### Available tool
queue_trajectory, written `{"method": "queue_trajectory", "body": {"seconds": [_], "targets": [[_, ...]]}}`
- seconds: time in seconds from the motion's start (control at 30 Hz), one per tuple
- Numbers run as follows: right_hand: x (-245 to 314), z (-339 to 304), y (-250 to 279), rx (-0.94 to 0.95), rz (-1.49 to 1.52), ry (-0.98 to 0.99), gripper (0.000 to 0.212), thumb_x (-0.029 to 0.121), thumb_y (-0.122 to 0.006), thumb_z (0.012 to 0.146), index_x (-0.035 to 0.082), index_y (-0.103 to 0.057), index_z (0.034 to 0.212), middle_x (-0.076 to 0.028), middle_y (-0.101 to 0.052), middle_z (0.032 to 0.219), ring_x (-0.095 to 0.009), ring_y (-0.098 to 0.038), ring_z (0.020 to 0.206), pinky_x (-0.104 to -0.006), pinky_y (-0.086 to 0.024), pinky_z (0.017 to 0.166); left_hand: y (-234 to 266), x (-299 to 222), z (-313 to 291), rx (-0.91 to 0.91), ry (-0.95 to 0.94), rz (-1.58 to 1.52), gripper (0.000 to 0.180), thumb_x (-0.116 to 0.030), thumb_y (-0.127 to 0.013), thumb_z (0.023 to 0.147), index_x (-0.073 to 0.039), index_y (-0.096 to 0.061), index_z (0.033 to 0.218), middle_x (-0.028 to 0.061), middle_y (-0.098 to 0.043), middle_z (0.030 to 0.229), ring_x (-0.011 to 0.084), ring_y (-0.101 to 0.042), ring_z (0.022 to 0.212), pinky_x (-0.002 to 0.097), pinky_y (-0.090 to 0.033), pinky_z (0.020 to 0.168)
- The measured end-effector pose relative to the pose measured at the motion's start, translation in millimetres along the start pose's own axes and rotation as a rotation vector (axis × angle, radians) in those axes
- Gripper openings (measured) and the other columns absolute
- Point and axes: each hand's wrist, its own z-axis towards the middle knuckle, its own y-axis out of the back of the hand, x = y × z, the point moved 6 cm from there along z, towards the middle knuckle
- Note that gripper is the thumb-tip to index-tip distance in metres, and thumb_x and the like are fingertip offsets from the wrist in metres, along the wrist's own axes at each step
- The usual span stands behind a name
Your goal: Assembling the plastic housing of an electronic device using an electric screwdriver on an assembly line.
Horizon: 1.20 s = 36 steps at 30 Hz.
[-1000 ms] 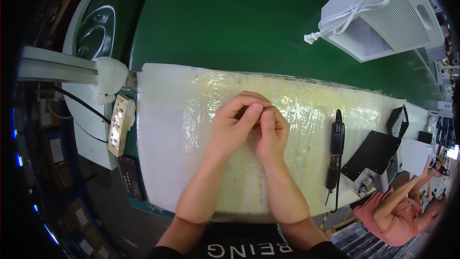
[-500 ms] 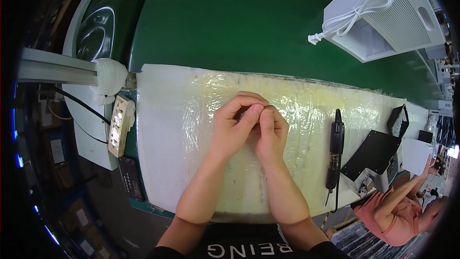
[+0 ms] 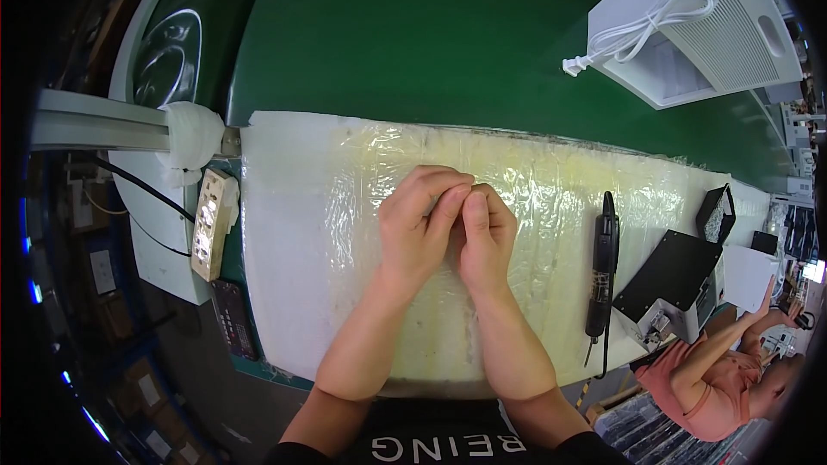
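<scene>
Curling close together over the plastic-covered mat (image 3: 560,232) on the green worktop (image 3: 413,43), the left hand (image 3: 413,228) and right hand (image 3: 488,241) hide their palms; whether they hold anything, I cannot tell. Relaxed wrists would steady the fingertips.

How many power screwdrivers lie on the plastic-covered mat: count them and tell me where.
1. The black screwdriver lies on the plastic-covered mat, to the right of the right hand. Others may be hidden behind things farther right.
</scene>
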Motion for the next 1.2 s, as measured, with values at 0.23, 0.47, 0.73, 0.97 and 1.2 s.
{"method": "queue_trajectory", "body": {"seconds": [0.23, 0.47, 0.73, 0.97, 1.2], "targets": [[1, 0, -2, -0.005, -0.016, -0.003, 0.033, 0.034, -0.053, 0.096, 0.005, -0.055, 0.08, 0.005, -0.051, 0.071, -0.003, -0.042, 0.064, -0.0196, -0.036, 0.057, 1, 3, -1, -0.014, 0.023, -0.019, 0.01, 0.002, -0.066, 0.079, -0.002, -0.066, 0.088, 0.0098, -0.065, 0.085, 0.0195, -0.063, 0.073, 0.027, -0.05, 0.063], [3, 0, -2, -0.006, -0.005, 0.035, 0.03, 0.029, -0.055, 0.096, 0.003, -0.056, 0.082, 0.002, -0.057, 0.073, -0.003, -0.049, 0.064, -0.0184, -0.04, 0.056, 1, 8, -2, -0.014, 0.07, -0.093, 0.01, 0.002, -0.067, 0.079, -0.001, -0.067, 0.089, 0.0095, -0.065, 0.086, 0.0188, -0.063, 0.075, 0.0266, -0.05, 0.065], [4, 0, -4, 0.001, -0.011, 0.018, 0.045, 0.048, -0.06, 0.087, 0.004, -0.054, 0.082, 0.002, -0.054, 0.071, -0.005, -0.05, 0.061, -0.0196, -0.04, 0.055, -1, 13, -3, 0.085, 0.146, -0.23, 0.004, 0.001, -0.058, 0.086, 0.002, -0.063, 0.086, 0.0119, -0.064, 0.092, 0.0186, -0.062, 0.084, 0.027, -0.05, 0.073], [3, -2, -4, 0.003, 0.025, -0.002, 0.049, 0.051, -0.063, 0.083, 0.003, -0.055, 0.084, 0.001, -0.055, 0.073, -0.005, -0.051, 0.062, -0.0197, -0.041, 0.055, -2, 15, -2, 0.096, 0.147, -0.349, 0.005, -0.003, -0.067, 0.08, -0.001, -0.066, 0.084, 0.01, -0.066, 0.093, 0.018, -0.062, 0.084, 0.0278, -0.05, 0.072], [2, -3, -2, 0.04, 0.09, 0.089, 0.039, 0.038, -0.066, 0.087, -0.001, -0.057, 0.091, -0.004, -0.06, 0.079, -0.008, -0.058, 0.065, -0.0207, -0.047, 0.056, -2, 15, -3, 0.109, 0.12, -0.414, 0.006, -0.005, -0.068, 0.08, -0.001, -0.065, 0.083, 0.01, -0.066, 0.094, 0.0181, -0.062, 0.084, 0.0281, -0.05, 0.072]]}}
